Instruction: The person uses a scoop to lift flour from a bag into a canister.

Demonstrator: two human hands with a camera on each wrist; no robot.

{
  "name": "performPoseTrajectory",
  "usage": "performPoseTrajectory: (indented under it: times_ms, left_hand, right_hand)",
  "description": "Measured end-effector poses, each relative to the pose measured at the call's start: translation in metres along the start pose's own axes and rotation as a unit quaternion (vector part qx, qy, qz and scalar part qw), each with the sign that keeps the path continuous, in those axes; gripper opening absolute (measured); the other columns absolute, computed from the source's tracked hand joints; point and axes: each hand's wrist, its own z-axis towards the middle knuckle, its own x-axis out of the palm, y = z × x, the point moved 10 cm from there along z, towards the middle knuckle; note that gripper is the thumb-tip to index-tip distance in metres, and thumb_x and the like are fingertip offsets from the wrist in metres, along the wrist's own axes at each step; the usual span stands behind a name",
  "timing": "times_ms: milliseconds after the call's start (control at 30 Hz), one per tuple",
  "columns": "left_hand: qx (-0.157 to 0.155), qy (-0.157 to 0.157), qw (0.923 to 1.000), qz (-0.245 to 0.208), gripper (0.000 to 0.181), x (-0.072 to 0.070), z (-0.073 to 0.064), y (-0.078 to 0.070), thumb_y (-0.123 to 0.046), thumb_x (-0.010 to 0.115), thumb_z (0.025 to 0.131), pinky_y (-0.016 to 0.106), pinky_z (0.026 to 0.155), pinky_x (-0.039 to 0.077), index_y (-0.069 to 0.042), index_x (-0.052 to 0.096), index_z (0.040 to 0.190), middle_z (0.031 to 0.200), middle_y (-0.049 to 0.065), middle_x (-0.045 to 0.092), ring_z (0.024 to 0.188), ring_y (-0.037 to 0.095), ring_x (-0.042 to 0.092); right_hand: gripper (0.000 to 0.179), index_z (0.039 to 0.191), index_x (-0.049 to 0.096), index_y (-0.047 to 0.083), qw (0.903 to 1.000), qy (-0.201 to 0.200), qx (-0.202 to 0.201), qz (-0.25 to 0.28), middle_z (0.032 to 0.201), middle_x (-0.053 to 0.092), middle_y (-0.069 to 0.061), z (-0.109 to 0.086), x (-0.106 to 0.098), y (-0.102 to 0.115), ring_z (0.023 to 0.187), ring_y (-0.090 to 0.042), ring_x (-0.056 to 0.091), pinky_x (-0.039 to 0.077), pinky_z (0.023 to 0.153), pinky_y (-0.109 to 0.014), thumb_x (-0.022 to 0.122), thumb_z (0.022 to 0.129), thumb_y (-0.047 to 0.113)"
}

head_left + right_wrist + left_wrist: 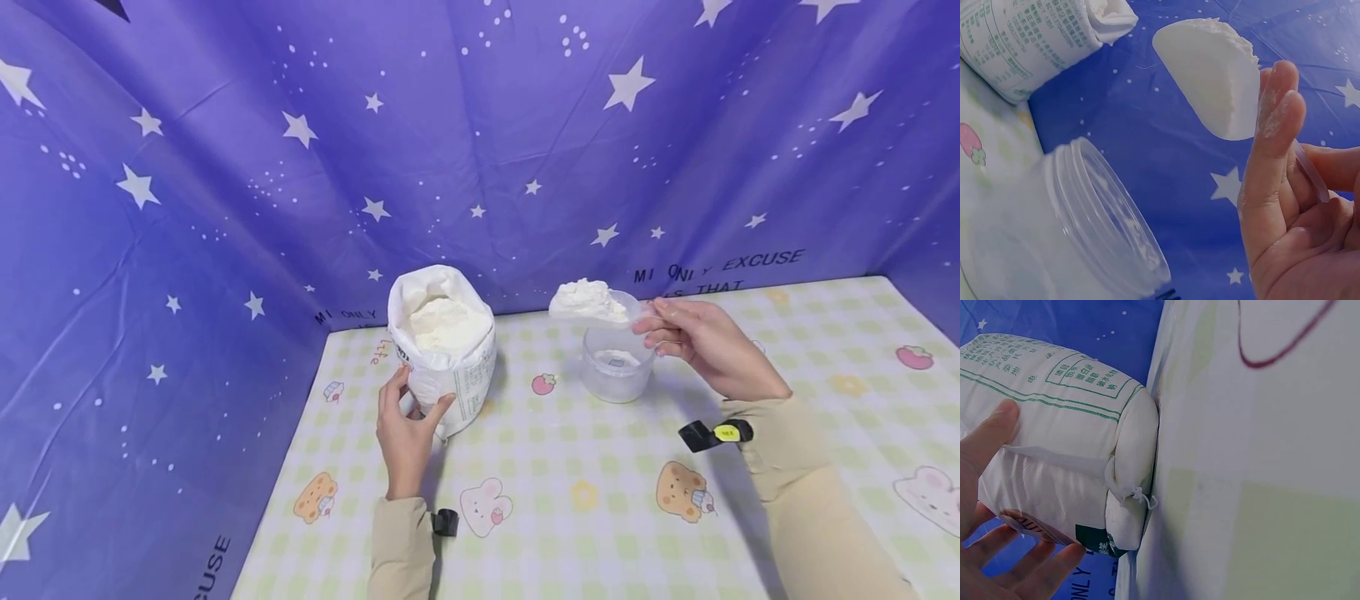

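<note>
A white bag of flour [474, 379] stands on the table with its mouth open and flour [438, 323] showing inside. My left hand [408, 433] grips its near side low down, thumb on one side and fingers on the other. In the left wrist view, green print covers the bag [1054, 419], and its lower end has a knotted string. My right hand [712, 346] holds a clear scoop [630, 305] by its handle, with a tall heap of flour on it. Right below the scoop is a clear plastic jar [617, 382], open at the top, with some flour inside.
A checked tablecloth [540, 450] with cartoon bears, rabbits and strawberries covers the table. Blue curtains [465, 167] with white stars hang close behind the bag and along the sides. Flour dusts the right fingers [1277, 119].
</note>
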Motion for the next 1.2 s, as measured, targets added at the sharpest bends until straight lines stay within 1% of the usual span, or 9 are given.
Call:
performPoseTrajectory:
  times_ms: [167, 267, 433, 500, 567, 800, 967, 1033, 1200]
  left_hand:
    - [0.003, 0.000, 1.0000, -0.002, 0.073, 0.001, 0.000, -0.002, -0.033, 0.089, 0.073, 0.037, 0.097, 0.058, -0.014, 0.056, 0.136, 0.142, 0.003, 0.051, 0.122, 0.027, 0.058]
    - [0.004, -0.001, 1.0000, -0.002, 0.073, 0.002, 0.000, -0.002, -0.033, 0.089, 0.073, 0.037, 0.096, 0.058, -0.014, 0.056, 0.135, 0.142, 0.003, 0.052, 0.121, 0.028, 0.058]
    - [0.009, -0.004, 0.9999, -0.003, 0.073, 0.002, 0.000, -0.004, -0.032, 0.089, 0.072, 0.040, 0.096, 0.059, -0.013, 0.056, 0.135, 0.142, 0.004, 0.052, 0.121, 0.029, 0.059]
    - [0.013, -0.006, 0.9999, -0.002, 0.074, 0.002, 0.001, -0.005, -0.031, 0.090, 0.072, 0.041, 0.095, 0.059, -0.012, 0.056, 0.135, 0.142, 0.005, 0.052, 0.121, 0.029, 0.059]
    - [0.016, -0.009, 0.9998, -0.001, 0.074, 0.002, 0.001, -0.006, -0.030, 0.090, 0.072, 0.041, 0.094, 0.059, -0.012, 0.056, 0.135, 0.141, 0.006, 0.052, 0.120, 0.030, 0.059]
    - [0.022, -0.012, 0.9997, 0.003, 0.074, 0.000, 0.003, -0.007, -0.030, 0.090, 0.072, 0.043, 0.093, 0.060, -0.012, 0.056, 0.135, 0.141, 0.007, 0.052, 0.120, 0.030, 0.059]
    - [0.013, -0.008, 0.9999, 0.007, 0.073, -0.001, 0.002, -0.003, -0.032, 0.089, 0.073, 0.040, 0.095, 0.059, -0.012, 0.056, 0.135, 0.141, 0.005, 0.052, 0.121, 0.028, 0.059]
    - [0.010, -0.006, 0.9999, 0.008, 0.073, -0.001, 0.002, -0.001, -0.032, 0.089, 0.073, 0.039, 0.095, 0.059, -0.013, 0.056, 0.135, 0.141, 0.005, 0.052, 0.121, 0.028, 0.059]
    - [0.017, -0.003, 0.9998, 0.008, 0.073, 0.000, 0.001, -0.002, -0.034, 0.088, 0.074, 0.040, 0.095, 0.059, -0.012, 0.056, 0.136, 0.142, 0.006, 0.051, 0.121, 0.030, 0.059]
  right_hand:
    - [0.025, 0.119, 0.064, 0.004, 1.0000, 0.001, -0.004, 0.009, 0.099, 0.075, -0.005, -0.011, -0.011, 0.003, 0.082, -0.011, 0.069, 0.060, 0.068, -0.021, 0.046, 0.106, 0.015]
    - [0.026, 0.118, 0.067, 0.007, 0.9998, -0.013, -0.003, -0.013, 0.100, 0.075, -0.003, -0.016, -0.020, 0.005, 0.082, -0.010, 0.068, 0.060, 0.068, -0.021, 0.046, 0.106, 0.017]
    - [0.027, 0.116, 0.069, 0.009, 0.9995, -0.018, -0.003, -0.024, 0.100, 0.075, -0.002, -0.022, -0.031, 0.007, 0.083, -0.010, 0.069, 0.061, 0.068, -0.020, 0.045, 0.107, 0.017]
    - [0.028, 0.114, 0.070, 0.007, 0.9995, -0.017, -0.003, -0.025, 0.099, 0.075, -0.003, -0.023, -0.034, 0.008, 0.082, -0.010, 0.069, 0.061, 0.067, -0.020, 0.045, 0.107, 0.017]
    - [0.028, 0.111, 0.071, 0.007, 0.9989, -0.025, 0.001, -0.039, 0.098, 0.075, -0.002, -0.024, -0.036, 0.008, 0.081, -0.009, 0.069, 0.061, 0.067, -0.021, 0.046, 0.106, 0.019]
    - [0.029, 0.110, 0.070, 0.002, 0.9997, -0.002, 0.003, -0.025, 0.099, 0.075, -0.004, -0.026, -0.038, 0.007, 0.083, -0.010, 0.070, 0.061, 0.068, -0.021, 0.044, 0.107, 0.015]
    - [0.027, 0.109, 0.071, 0.006, 0.9994, -0.016, 0.014, -0.028, 0.098, 0.075, -0.004, -0.030, -0.047, 0.002, 0.082, -0.010, 0.070, 0.061, 0.068, -0.021, 0.045, 0.106, 0.015]
    - [0.027, 0.109, 0.071, 0.006, 0.9990, -0.020, 0.017, -0.037, 0.097, 0.075, -0.004, -0.032, -0.050, 0.000, 0.082, -0.010, 0.070, 0.061, 0.068, -0.021, 0.045, 0.107, 0.015]
    - [0.030, 0.109, 0.072, 0.004, 0.9968, -0.029, 0.017, -0.073, 0.097, 0.076, -0.003, -0.035, -0.058, -0.001, 0.081, -0.010, 0.069, 0.061, 0.068, -0.021, 0.044, 0.107, 0.015]
